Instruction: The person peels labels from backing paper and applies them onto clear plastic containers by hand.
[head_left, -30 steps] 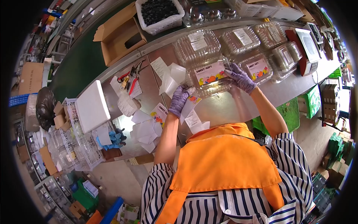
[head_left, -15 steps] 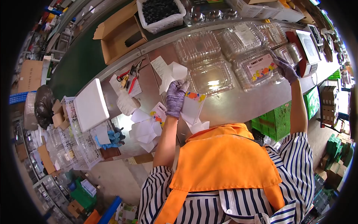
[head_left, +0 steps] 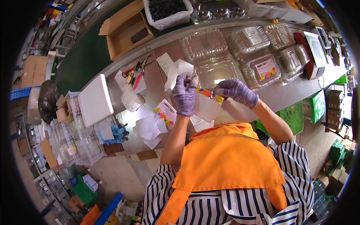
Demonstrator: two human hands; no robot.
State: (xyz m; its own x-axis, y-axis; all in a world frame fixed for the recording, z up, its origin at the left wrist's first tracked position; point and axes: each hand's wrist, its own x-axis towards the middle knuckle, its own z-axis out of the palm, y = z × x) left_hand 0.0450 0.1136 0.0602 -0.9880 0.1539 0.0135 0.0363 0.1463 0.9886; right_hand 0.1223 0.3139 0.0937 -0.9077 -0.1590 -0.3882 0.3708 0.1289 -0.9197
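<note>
A stack of printed label sheets (head_left: 208,105) hangs between my hands above the steel table. My left hand (head_left: 184,93), in a purple knitted glove, is closed on the stack's left edge. My right hand (head_left: 237,92), gloved alike, pinches the top right corner of the labels. Behind them lies an unlabelled clear plastic clamshell (head_left: 217,73), and another clear stack (head_left: 204,44) stands farther back. A clamshell with a SWEET-GIFT label (head_left: 265,70) is to the right. Left of my left hand, a SWEET-GIFT label sheet (head_left: 165,112) rests beside crumpled white backing papers (head_left: 148,127).
Red-handled pliers (head_left: 138,77) lie on paper at the left, near a white foam lid (head_left: 95,100). An open cardboard box (head_left: 129,33) and a white basket of dark fruit (head_left: 168,13) stand behind. A scale (head_left: 315,52) is at the far right.
The labelled clamshell moved right onto the neighbouring stack, and my right hand let go of it. My right hand then came back left to the label sheets in my left hand.
</note>
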